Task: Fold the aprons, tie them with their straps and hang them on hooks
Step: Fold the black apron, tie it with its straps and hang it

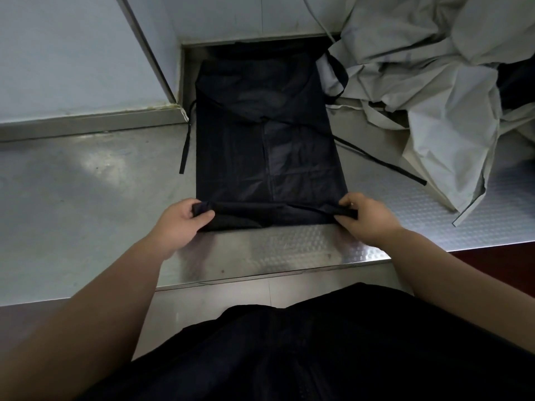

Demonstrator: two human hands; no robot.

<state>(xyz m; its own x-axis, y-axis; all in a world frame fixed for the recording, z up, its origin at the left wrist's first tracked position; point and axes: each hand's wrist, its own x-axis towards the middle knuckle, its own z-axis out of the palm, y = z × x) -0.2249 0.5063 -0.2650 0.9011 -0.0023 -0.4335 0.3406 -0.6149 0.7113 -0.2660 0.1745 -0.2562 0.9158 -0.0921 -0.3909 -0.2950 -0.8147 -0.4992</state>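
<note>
Nearest, the left hand (179,224) and right hand (363,219) each pinch a near corner of the dark apron (269,146) – lying lengthwise on the steel counter (86,180), its near hem turned over. Uneven rolling could skew it – or trap the loose straps (379,160).

From where I stand, the long dark-navy fabric apron (266,146) lies flat on the embossed stainless-steel counter (86,183), running lengthwise away from the person, its far end in the recess at the back. The apron's near edge is folded up over itself; the left hand (176,224) grips its left corner, the right hand (367,219) its right corner. A thin dark left strap (185,146) lies just beside the apron's left edge. A thin dark right strap (379,162) trails out from the right edge to the crumpled heap of pale grey cloth (434,82), piled right of the apron. A pale flat wall panel (72,53) stands behind and left of it.
</note>
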